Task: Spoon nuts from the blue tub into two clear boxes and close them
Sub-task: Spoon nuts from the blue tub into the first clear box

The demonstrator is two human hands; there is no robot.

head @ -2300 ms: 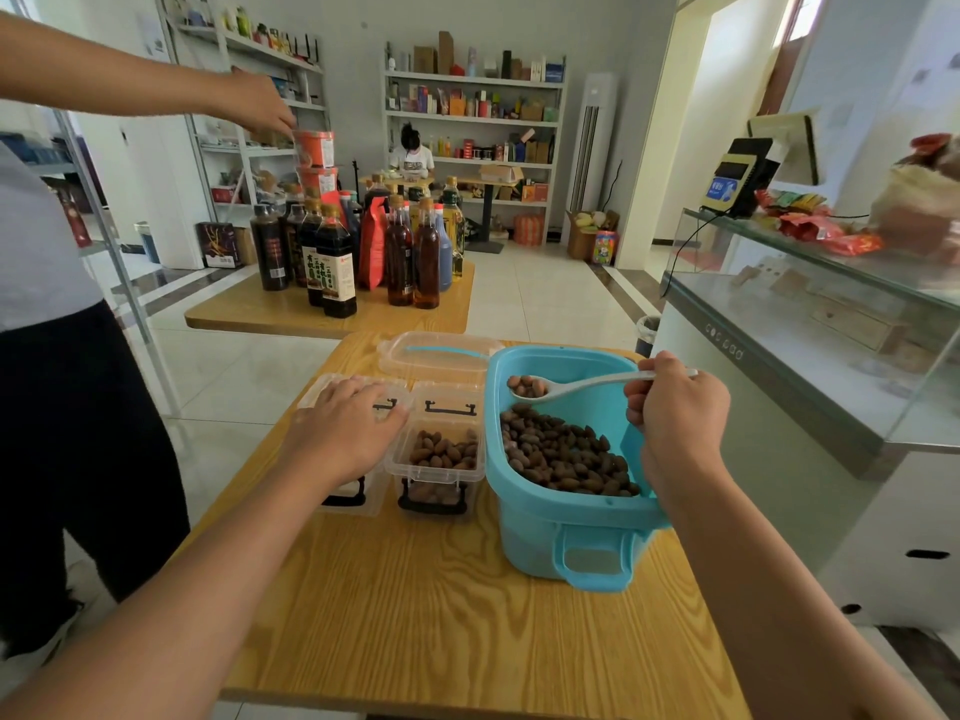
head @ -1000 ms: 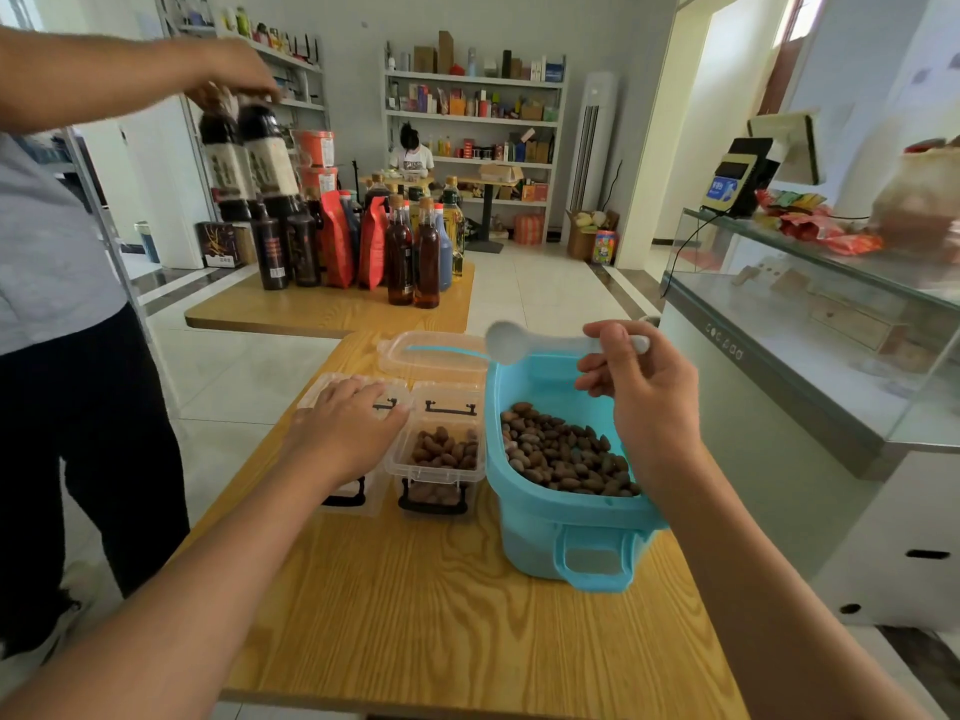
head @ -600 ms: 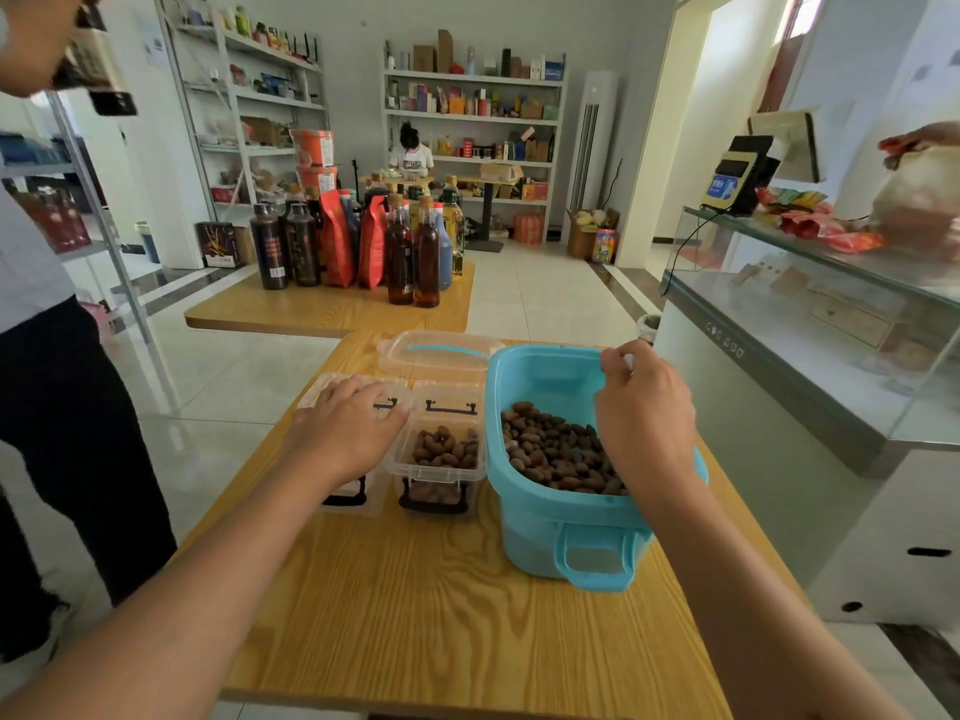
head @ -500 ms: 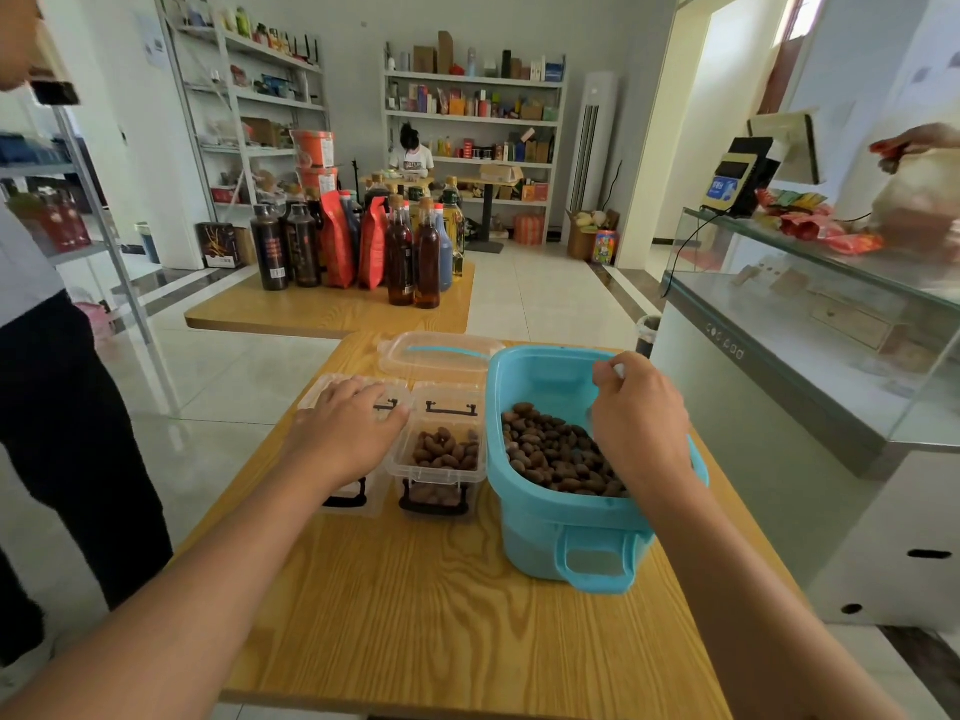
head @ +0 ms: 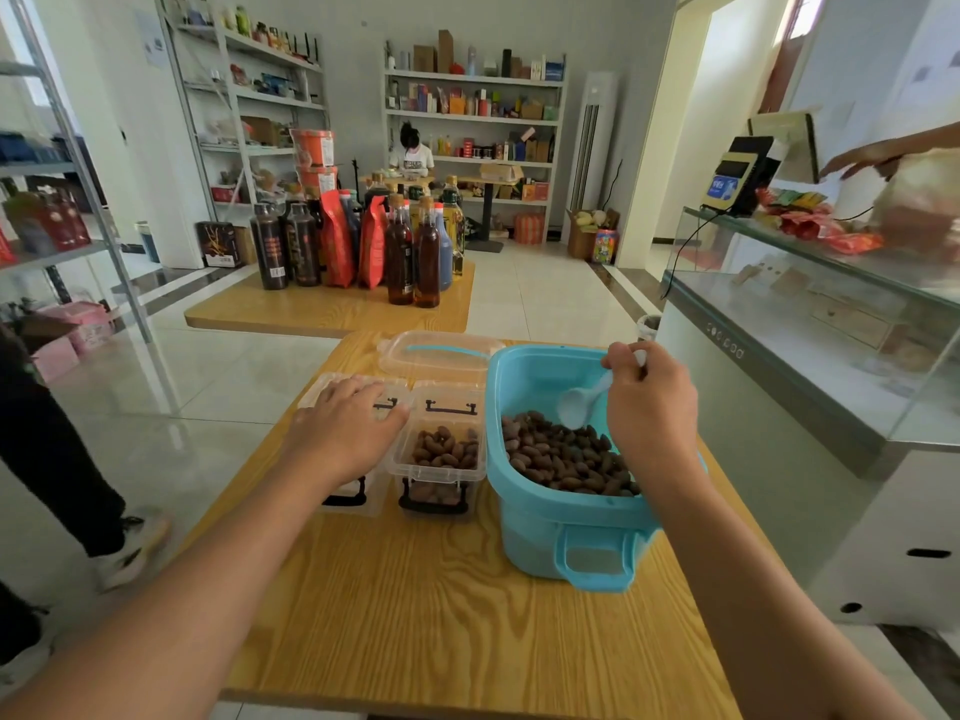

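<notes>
A: Container count on near table?
B: One blue tub [head: 545,517], right; two clear boxes: right box [head: 441,459] with nuts, left box [head: 358,498] under a hand. One loose clear lid [head: 441,353], far side.
A: Utensils?
B: One white spoon [head: 582,402].
A: Hands?
B: Two at the table, left hand [head: 345,433], right hand [head: 652,407]; a third hand [head: 862,159] far right.

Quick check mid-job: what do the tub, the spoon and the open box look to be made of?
Tub: opaque blue plastic by the look, smooth with a soft sheen and a moulded handle. Spoon: seems pale, matte plastic, one piece, held by the right hand. Open box: clear, glossy, probably rigid plastic; the nuts show through its walls, and its clips are dark.
</notes>
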